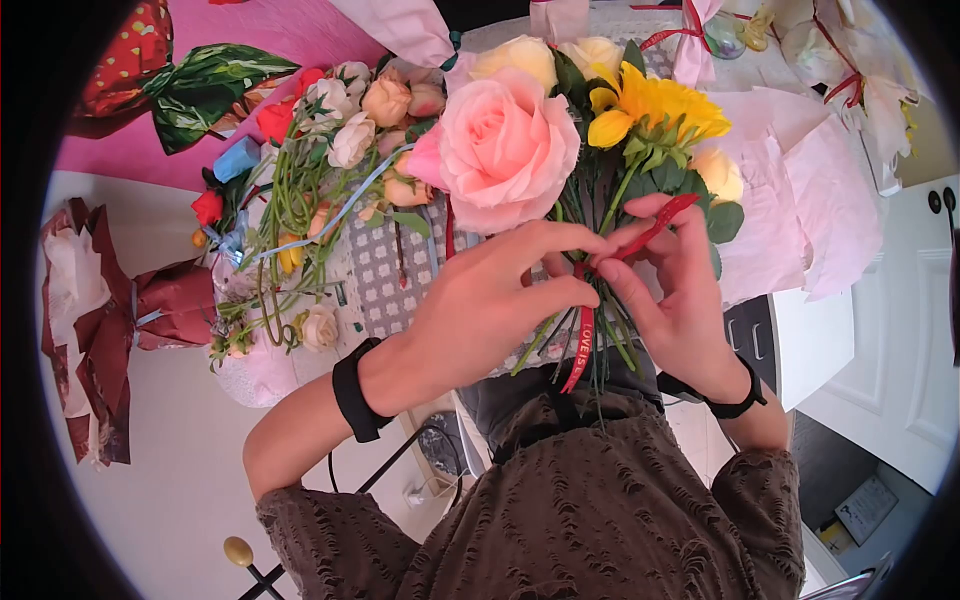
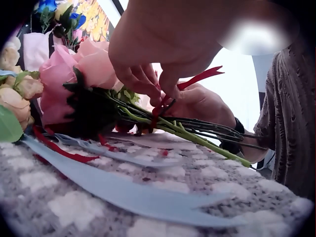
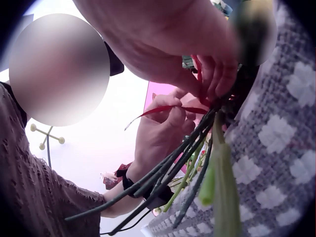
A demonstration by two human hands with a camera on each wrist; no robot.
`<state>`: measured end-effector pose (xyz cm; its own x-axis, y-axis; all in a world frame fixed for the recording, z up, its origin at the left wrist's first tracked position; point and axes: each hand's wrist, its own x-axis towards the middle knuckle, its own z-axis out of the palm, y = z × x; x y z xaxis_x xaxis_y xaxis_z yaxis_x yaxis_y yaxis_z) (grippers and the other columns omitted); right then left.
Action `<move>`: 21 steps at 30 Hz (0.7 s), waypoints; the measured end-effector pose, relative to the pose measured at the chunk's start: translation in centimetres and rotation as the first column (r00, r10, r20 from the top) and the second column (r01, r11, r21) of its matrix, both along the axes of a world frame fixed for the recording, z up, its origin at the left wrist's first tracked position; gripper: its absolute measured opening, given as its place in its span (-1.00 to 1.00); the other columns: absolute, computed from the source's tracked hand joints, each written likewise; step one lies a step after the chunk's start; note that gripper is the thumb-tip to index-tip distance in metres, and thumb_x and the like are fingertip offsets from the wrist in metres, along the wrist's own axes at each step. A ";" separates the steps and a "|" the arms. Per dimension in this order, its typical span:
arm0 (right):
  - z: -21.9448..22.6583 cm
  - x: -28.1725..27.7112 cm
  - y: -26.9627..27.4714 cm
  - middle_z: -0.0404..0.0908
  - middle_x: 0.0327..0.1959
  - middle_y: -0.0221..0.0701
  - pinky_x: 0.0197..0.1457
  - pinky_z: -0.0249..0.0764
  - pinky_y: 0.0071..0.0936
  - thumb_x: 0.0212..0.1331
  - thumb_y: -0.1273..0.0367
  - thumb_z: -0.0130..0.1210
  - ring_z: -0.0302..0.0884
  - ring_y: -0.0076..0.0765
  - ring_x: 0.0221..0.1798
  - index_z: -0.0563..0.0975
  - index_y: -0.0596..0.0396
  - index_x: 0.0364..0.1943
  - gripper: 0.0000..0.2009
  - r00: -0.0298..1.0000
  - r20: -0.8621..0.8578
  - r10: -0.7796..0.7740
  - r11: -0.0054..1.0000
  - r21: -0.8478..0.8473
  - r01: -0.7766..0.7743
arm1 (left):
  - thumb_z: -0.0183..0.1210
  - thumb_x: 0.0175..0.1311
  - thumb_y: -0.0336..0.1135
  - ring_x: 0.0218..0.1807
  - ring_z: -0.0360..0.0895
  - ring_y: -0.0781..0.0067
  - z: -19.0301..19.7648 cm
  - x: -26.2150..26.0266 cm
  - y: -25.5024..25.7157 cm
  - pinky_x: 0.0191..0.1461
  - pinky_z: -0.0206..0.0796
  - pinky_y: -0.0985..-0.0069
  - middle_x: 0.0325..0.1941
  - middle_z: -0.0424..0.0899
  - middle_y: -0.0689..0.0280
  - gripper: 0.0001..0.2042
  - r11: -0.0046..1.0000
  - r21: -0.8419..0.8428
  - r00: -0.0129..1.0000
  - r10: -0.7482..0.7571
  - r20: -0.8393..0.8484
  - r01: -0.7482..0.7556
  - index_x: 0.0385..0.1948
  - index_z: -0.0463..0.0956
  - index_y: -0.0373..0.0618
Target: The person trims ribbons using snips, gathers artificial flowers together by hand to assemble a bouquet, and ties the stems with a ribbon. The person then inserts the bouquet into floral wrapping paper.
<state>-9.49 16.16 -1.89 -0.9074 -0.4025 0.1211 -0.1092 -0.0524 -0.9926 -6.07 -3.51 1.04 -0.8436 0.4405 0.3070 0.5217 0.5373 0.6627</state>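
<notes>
A bouquet with a large pink rose (image 1: 510,150), a yellow sunflower (image 1: 665,108) and cream roses lies on a grey-and-white crocheted cloth (image 2: 113,197). Around its green stems (image 2: 197,136) runs a red ribbon (image 1: 582,350) printed with letters. The left hand (image 1: 490,305) pinches the ribbon at the binding point between thumb and index finger. Opposite it, the right hand (image 1: 675,295) pinches the other ribbon end (image 3: 200,69), which sticks up past its fingers. Both hands' fingertips nearly meet over the stems.
Loose small roses (image 1: 350,140) with tangled stems lie at the left, beside a pale blue ribbon (image 2: 98,182). Pink wrapping paper (image 1: 800,190) is at the right. Dark red wrapped paper (image 1: 105,320) lies far left, and a white drawer cabinet (image 1: 810,345) stands at the right.
</notes>
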 end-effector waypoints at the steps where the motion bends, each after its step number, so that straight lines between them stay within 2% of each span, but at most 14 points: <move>1: 0.1 0.0 -0.2 0.55 -0.24 -0.22 -0.12 0.44 -0.48 0.13 0.64 0.05 0.55 -0.33 -0.21 0.33 0.21 0.01 -0.66 0.991 -0.130 0.011 0.992 0.127 0.006 | 0.23 0.06 -0.54 -0.23 0.54 0.46 0.3 0.2 0.3 -0.21 0.40 0.58 0.00 0.55 0.29 -0.77 0.999 0.013 0.994 0.038 0.100 -0.039 -0.22 0.61 -0.08; 2: 0.3 -0.1 -0.3 0.52 -0.25 -0.19 -0.15 0.43 -0.43 0.13 0.64 0.02 0.54 -0.23 -0.24 0.31 0.20 0.04 -0.64 0.966 -0.256 0.037 0.968 0.251 0.029 | 0.23 0.06 -0.51 -0.20 0.51 0.47 0.7 0.2 0.6 -0.19 0.39 0.56 0.06 0.50 0.30 -0.76 0.997 0.022 0.977 0.073 0.200 -0.079 -0.19 0.60 -0.07; 3: 0.5 -0.4 -0.2 0.52 -0.25 -0.19 -0.15 0.43 -0.43 0.13 0.64 0.02 0.54 -0.23 -0.24 0.31 0.20 0.04 -0.64 0.966 -0.258 0.038 0.968 0.250 0.029 | 0.23 0.06 -0.51 -0.20 0.51 0.47 1.4 0.1 0.9 -0.19 0.39 0.56 0.06 0.50 0.30 -0.76 0.997 0.021 0.977 0.074 0.198 -0.080 -0.19 0.60 -0.07; 4: 0.7 -1.0 0.2 0.50 -0.27 -0.17 -0.17 0.43 -0.37 0.13 0.65 0.00 0.52 -0.12 -0.24 0.27 0.19 0.07 -0.60 0.880 -0.428 0.204 0.919 0.394 -0.021 | 0.24 0.07 -0.48 -0.17 0.50 0.49 2.2 -0.1 1.3 -0.17 0.38 0.54 0.06 0.49 0.32 -0.76 0.988 0.054 0.941 0.120 0.316 -0.144 -0.18 0.59 -0.06; 5: 0.8 -1.3 0.4 0.47 -0.28 -0.14 -0.19 0.42 -0.31 0.12 0.66 -0.02 0.50 -0.02 -0.23 0.23 0.18 0.11 -0.56 0.744 -0.550 0.378 0.844 0.535 -0.034 | 0.24 0.07 -0.45 -0.13 0.50 0.50 2.6 -0.2 1.6 -0.15 0.38 0.53 0.07 0.48 0.33 -0.75 0.974 0.079 0.888 0.157 0.431 -0.211 -0.17 0.59 -0.06; 9: 0.5 -0.9 0.3 0.49 -0.29 -0.13 -0.23 0.43 -0.22 0.10 0.64 0.01 0.50 0.06 -0.24 0.18 0.18 0.12 -0.52 0.827 -0.466 0.315 0.847 0.530 -0.024 | 0.25 0.00 -0.47 -0.18 0.53 0.49 1.2 -0.3 1.8 -0.20 0.39 0.54 0.10 0.48 0.30 -0.75 0.960 0.077 0.887 0.217 0.407 -0.270 -0.22 0.60 -0.07; 11: 0.5 -0.8 0.1 0.51 -0.31 -0.15 -0.26 0.44 -0.25 0.10 0.61 0.06 0.53 0.06 -0.27 0.19 0.19 0.10 -0.54 0.936 -0.267 0.232 0.905 0.412 -0.107 | 0.24 -0.06 -0.48 -0.24 0.57 0.41 0.4 -0.1 1.2 -0.24 0.41 0.53 0.02 0.56 0.26 -0.75 0.985 -0.108 0.990 0.136 0.031 -0.132 -0.25 0.60 -0.10; 12: 0.5 -0.7 0.1 0.51 -0.31 -0.15 -0.26 0.44 -0.25 0.10 0.61 0.06 0.53 0.06 -0.27 0.19 0.19 0.10 -0.54 0.935 -0.269 0.231 0.905 0.411 -0.105 | 0.24 -0.06 -0.48 -0.24 0.57 0.41 -0.1 -0.3 0.8 -0.24 0.41 0.53 0.02 0.56 0.26 -0.75 0.985 -0.109 0.990 0.135 0.028 -0.131 -0.25 0.60 -0.10; 14: 0.4 -0.6 0.3 0.54 -0.33 -0.22 -0.29 0.46 -0.32 0.10 0.60 0.09 0.56 -0.07 -0.33 0.18 0.16 0.09 -0.52 0.946 -0.278 0.165 0.929 0.366 -0.054 | 0.24 -0.14 -0.51 -0.31 0.60 0.35 -0.9 -0.7 0.3 -0.28 0.43 0.53 -0.14 0.65 0.25 -0.75 0.994 -0.096 0.968 0.020 -0.249 -0.045 -0.31 0.61 -0.13; 15: 0.4 -0.6 0.4 0.54 -0.33 -0.22 -0.29 0.46 -0.32 0.10 0.60 0.09 0.56 -0.07 -0.33 0.18 0.16 0.09 -0.52 0.946 -0.280 0.164 0.929 0.365 -0.053 | 0.24 -0.14 -0.51 -0.31 0.60 0.35 -0.8 -0.7 0.4 -0.28 0.43 0.53 -0.14 0.65 0.25 -0.75 0.994 -0.097 0.968 0.019 -0.251 -0.045 -0.31 0.61 -0.13; 17: 0.6 -0.7 0.5 0.54 -0.34 -0.28 -0.26 0.47 -0.41 0.09 0.61 0.11 0.56 -0.24 -0.34 0.16 0.15 0.10 -0.50 0.944 -0.262 0.199 0.926 0.365 -0.094 | 0.26 -0.09 -0.54 -0.33 0.60 0.33 -0.6 -0.6 0.5 -0.29 0.43 0.53 -0.31 0.68 0.28 -0.78 0.998 -0.020 0.982 0.050 -0.184 -0.055 -0.33 0.61 -0.15; 18: 0.6 -0.6 0.6 0.54 -0.34 -0.28 -0.26 0.47 -0.41 0.09 0.61 0.11 0.56 -0.24 -0.34 0.16 0.15 0.10 -0.50 0.944 -0.263 0.199 0.927 0.364 -0.094 | 0.26 -0.09 -0.54 -0.33 0.60 0.33 -0.6 -0.5 0.7 -0.29 0.43 0.53 -0.31 0.68 0.28 -0.78 0.998 -0.021 0.981 0.051 -0.185 -0.056 -0.33 0.61 -0.15; 20: 0.6 -0.4 0.7 0.52 -0.25 -0.29 -0.21 0.49 -0.43 0.04 0.64 0.15 0.55 -0.33 -0.30 0.15 0.16 0.11 -0.45 0.962 -0.208 0.178 0.943 0.316 -0.106 | 0.26 -0.01 -0.56 -0.37 0.60 0.37 -0.7 -0.3 1.2 -0.31 0.42 0.53 -0.35 0.67 0.27 -0.84 0.979 0.090 0.978 0.192 -0.076 -0.185 -0.35 0.62 -0.16; 21: 0.1 -0.2 0.7 0.52 -0.25 -0.29 -0.21 0.49 -0.43 0.04 0.64 0.15 0.55 -0.33 -0.30 0.15 0.16 0.11 -0.45 0.961 -0.209 0.178 0.943 0.317 -0.106 | 0.26 -0.01 -0.56 -0.37 0.60 0.37 -0.5 -0.1 1.2 -0.31 0.42 0.53 -0.35 0.67 0.27 -0.84 0.978 0.090 0.978 0.193 -0.077 -0.185 -0.35 0.62 -0.16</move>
<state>-9.70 16.87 -1.76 -0.7991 -0.5753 0.1746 -0.3513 0.2113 -0.9121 -6.13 -2.28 0.51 -0.8784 0.2458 0.4098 0.4723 0.5771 0.6662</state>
